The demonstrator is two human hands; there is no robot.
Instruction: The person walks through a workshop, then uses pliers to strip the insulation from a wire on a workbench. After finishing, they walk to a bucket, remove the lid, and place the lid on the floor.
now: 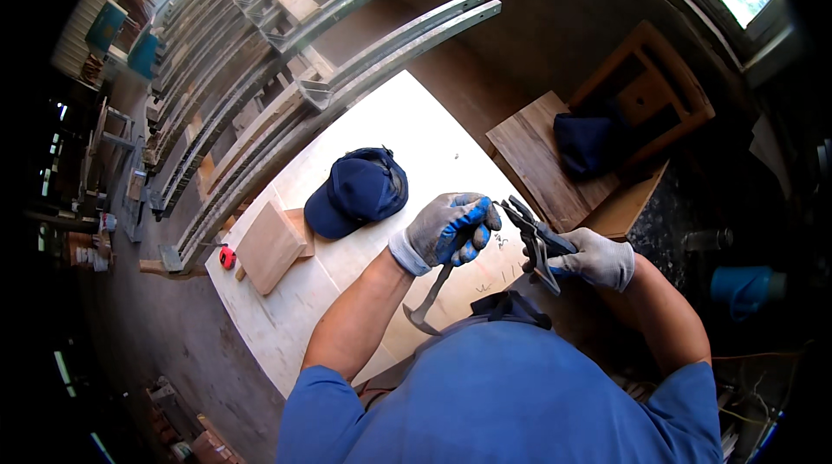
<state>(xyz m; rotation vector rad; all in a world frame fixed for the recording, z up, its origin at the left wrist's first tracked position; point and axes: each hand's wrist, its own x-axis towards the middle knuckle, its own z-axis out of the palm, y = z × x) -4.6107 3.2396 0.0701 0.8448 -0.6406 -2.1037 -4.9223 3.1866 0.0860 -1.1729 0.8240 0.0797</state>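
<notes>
My right hand (602,259), in a grey glove with blue fingers, is closed around a black hand tool (536,237) with plier-like handles and a metal lever; its exact kind is unclear. Close to the tool's tip, my left hand (451,226), gloved the same way, has its fingers curled in a pinch. Something thin may be at those fingertips, too small to name. Below the left hand a claw hammer (423,315) shows its metal head, its handle running up behind the glove. Whether that hand touches the hammer I cannot tell. Pencil marks (503,278) show on the pale board (416,143) beneath.
A navy cap (357,191) rests on the board, beside wooden blocks (270,247) and a red tape measure (227,257). Long metal rails (347,74) of a rack stand beyond. On the right are a wooden chair (646,100) with dark cloth (585,142) and a blue jug (743,289).
</notes>
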